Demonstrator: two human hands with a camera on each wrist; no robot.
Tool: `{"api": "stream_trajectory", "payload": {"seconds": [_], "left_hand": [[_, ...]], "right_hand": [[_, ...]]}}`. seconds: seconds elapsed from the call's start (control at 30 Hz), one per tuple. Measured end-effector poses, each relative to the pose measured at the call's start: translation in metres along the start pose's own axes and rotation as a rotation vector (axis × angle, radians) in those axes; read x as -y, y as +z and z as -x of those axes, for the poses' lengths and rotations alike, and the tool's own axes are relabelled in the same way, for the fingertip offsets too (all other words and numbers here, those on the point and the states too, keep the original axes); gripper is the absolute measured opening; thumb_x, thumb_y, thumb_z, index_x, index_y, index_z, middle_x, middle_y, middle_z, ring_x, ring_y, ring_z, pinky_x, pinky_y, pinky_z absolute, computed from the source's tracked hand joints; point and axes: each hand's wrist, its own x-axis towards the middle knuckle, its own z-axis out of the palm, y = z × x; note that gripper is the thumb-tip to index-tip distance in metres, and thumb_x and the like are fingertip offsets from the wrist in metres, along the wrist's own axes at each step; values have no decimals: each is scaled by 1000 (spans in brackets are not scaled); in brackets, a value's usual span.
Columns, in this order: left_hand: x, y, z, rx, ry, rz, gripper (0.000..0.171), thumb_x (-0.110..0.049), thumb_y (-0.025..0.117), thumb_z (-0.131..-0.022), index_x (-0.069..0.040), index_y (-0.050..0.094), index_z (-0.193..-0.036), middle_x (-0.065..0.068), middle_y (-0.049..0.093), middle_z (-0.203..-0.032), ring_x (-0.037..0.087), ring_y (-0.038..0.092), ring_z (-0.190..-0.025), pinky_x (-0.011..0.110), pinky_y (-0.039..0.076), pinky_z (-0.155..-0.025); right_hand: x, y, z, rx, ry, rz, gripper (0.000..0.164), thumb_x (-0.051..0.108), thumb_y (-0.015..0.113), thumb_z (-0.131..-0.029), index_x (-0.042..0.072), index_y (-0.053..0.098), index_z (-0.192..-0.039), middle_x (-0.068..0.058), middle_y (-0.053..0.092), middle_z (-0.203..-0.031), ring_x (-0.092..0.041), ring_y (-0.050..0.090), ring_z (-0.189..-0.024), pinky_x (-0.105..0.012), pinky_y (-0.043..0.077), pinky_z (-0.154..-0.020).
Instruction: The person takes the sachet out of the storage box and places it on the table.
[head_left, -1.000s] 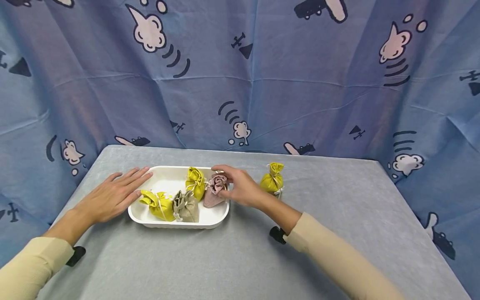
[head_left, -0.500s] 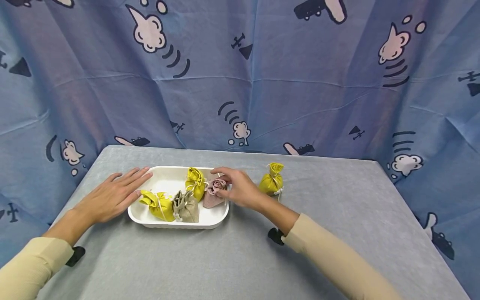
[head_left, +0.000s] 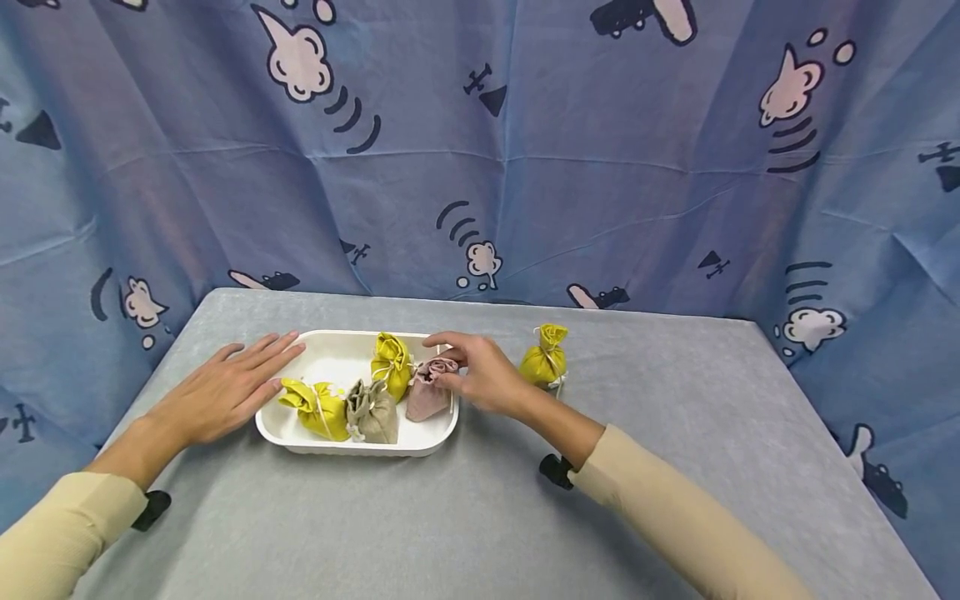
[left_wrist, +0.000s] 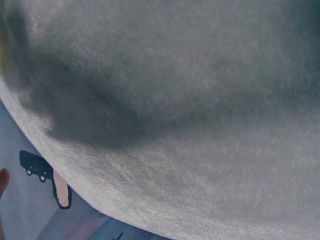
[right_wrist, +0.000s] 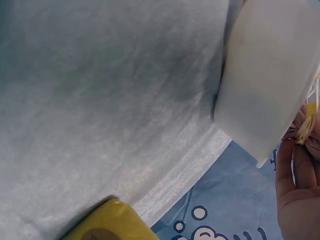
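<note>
Blue cloth [head_left: 480, 158], printed with clouds and planes, fills the upper half of the head view. Grey table [head_left: 465, 525] spans the lower half.

Beige sleeves: right sleeve [head_left: 675, 508] enters lower right; left sleeve [head_left: 67, 533], lower left.

White tray [head_left: 330, 357] left of centre, four tied bags inside. Its outer wall shows upper right in the right wrist view.

Left hand [head_left: 225, 392] at the tray's left end: fingers extended, released, holding nothing; they overlap the rim, contact hard to judge. Left wrist view mostly table, a fingertip at its lower left edge.

Right hand [head_left: 480, 375] at the tray's right end: thumb and fingers pinch the gathered top of the pink bag [head_left: 427, 402]. That bag sits inside the tray, right end, mouth upward; its top is partly covered by the fingers.

Other bags: front yellow bag [head_left: 324, 414] lower left in the tray, tilted; grey bag [head_left: 381, 417] just right of it; rear yellow bag [head_left: 391, 365] above the grey, beside the pink. Outer yellow bag [head_left: 542, 365] upright on the table, right of the tray.

Smallest: black wrist pieces [head_left: 556, 471] by both cuffs.
</note>
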Motion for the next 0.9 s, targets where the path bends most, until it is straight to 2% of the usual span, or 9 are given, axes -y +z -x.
{"api": "stream_trajectory", "payload": {"seconds": [0.3, 0.43, 0.6, 0.9], "left_hand": [[-1, -1, -1, 8, 8, -2, 57, -27, 47, -104, -17, 31, -158, 9, 34, -160, 37, 37, -142, 63, 32, -104], [-1, -1, -2, 9, 12, -1, 56, -27, 46, -105, -17, 31, -158, 10, 34, -160, 37, 38, -141, 63, 32, -104], [0, -1, -1, 5, 12, 2, 56, -27, 47, -104, -16, 31, -158, 9, 34, -160, 36, 37, -142, 62, 32, -105], [0, -1, -1, 4, 18, -1, 56, -27, 47, -105, -17, 31, -158, 9, 33, -160, 37, 37, -142, 62, 32, -105]], "right_hand": [[17, -9, -2, -9, -53, -2, 49, -9, 73, -85, -2, 59, -132, -16, 72, -109, -20, 72, -98, -26, 57, -78], [28, -20, -2, -26, -74, 7, 48, -9, 72, -85, -2, 60, -131, -15, 73, -108, -20, 72, -99, -29, 58, -79], [40, -38, -3, -58, -65, -8, 47, -9, 72, -86, 2, 62, -131, -11, 74, -107, -17, 72, -97, -30, 58, -75], [46, -68, -2, -141, -73, -5, 46, -8, 72, -86, 1, 62, -130, -12, 74, -108, -20, 72, -100, -30, 57, -79]]}}
